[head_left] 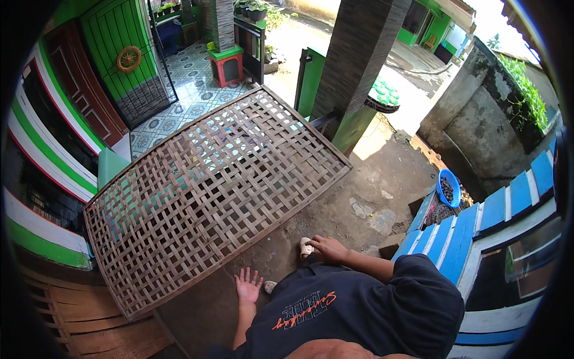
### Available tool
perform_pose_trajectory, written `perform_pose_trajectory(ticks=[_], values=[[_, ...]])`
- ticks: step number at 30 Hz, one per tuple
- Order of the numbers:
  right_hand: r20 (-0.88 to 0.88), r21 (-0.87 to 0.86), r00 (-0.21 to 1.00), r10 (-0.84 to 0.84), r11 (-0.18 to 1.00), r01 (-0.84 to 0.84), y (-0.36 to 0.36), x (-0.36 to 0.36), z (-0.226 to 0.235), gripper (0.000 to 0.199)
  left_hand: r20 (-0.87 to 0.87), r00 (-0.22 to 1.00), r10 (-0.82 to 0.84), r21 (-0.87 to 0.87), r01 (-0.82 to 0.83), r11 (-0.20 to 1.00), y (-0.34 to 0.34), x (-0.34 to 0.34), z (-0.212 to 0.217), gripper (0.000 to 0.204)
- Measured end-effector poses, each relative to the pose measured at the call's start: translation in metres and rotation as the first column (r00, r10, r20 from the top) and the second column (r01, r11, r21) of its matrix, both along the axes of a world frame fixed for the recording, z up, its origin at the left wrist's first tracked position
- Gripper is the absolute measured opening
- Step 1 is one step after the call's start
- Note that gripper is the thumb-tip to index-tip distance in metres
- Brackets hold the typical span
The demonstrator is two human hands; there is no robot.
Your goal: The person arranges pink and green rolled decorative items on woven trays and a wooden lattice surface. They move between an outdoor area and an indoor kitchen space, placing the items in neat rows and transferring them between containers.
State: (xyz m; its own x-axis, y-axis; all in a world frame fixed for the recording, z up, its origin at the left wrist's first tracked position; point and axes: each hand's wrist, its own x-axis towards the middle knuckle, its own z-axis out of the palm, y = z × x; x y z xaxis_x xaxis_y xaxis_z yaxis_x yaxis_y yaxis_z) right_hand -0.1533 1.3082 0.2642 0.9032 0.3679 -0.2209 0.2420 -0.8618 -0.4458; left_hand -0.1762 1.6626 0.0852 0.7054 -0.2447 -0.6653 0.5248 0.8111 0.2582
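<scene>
A large woven bamboo panel (206, 194) in a wooden frame lies ahead and to the left of me, raised off the ground at a slant. My left hand (247, 287) is held palm up beside the panel's near edge, fingers spread, and holds nothing. My right hand (326, 246) is in front of my body with its fingers pointing left, loosely bent and apart. Nothing shows in it, and it does not touch the panel. Below the hands, a light-coloured shoe (306, 246) shows on the bare ground.
A dark tiled pillar (359, 57) stands beyond the panel's far right corner. To my right are blue and white boards (445, 239) and a blue basin (457, 194) holding small brown lumps. A slatted wooden bench (101, 311) is at lower left. A patterned tiled porch (194, 72) lies beyond.
</scene>
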Motion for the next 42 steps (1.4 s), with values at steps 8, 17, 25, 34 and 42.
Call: perform_pose_trajectory(ticks=[8,17,25,34,42], values=[[0.012,0.001,0.948,-0.318,0.948,0.318,-0.134,-0.014,-0.012,0.037,0.147,0.798,-0.584,0.167,0.562,0.810,-0.200,0.054,0.069,0.062],[0.031,0.034,0.851,-0.524,0.852,0.523,-0.407,0.010,-0.066,0.033,0.362,0.273,-0.891,0.669,0.590,0.452,-0.545,0.154,0.091,0.053],[-0.021,0.346,0.576,-0.817,0.534,0.771,-0.642,0.123,-0.063,0.023,0.478,0.377,-0.793,0.624,0.490,0.609,-0.731,0.291,0.128,0.046],[-0.058,0.674,0.365,-0.929,0.233,0.701,-0.857,0.353,0.001,0.026,0.492,0.292,-0.820,0.870,-0.129,0.475,-0.901,0.488,0.171,0.045],[0.258,0.694,0.313,-0.914,0.401,0.598,-0.976,0.479,-0.022,0.035,0.212,0.341,-0.916,0.736,-0.672,-0.080,-0.996,0.606,0.181,0.072]])
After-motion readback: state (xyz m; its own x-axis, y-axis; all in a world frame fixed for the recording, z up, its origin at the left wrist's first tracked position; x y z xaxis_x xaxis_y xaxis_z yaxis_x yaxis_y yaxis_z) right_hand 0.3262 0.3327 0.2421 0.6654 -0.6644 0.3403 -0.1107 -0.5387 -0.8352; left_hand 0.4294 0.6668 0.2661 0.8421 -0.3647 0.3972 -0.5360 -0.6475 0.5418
